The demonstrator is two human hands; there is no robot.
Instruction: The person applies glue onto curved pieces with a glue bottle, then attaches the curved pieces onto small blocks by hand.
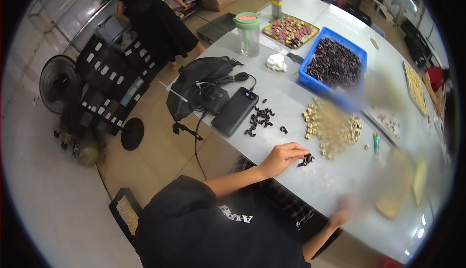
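Note:
My left hand [284, 158] reaches over the near edge of the grey table, its fingertips pinched together at a small bunch of black curved pieces [306, 160]. More black curved pieces [261, 118] lie loose to its left, and one sits apart between the two groups. Beyond the hand spreads a pile of small gold-coloured rings [311, 122], partly hidden by a blurred patch in the picture. My right hand [343, 213] is near the table's front edge to the right; blur smears its fingers. A yellowish flat block [391, 205], also partly blurred, is beside it.
A blue crate [305, 74] of dark pieces stands farther back, with a tray of mixed pieces [291, 29] and a green-lidded jar [248, 37] nearby. A black power bank [236, 111] with cables lies at left. A green tube [375, 143] is at right. Another person [150, 18] stands far left.

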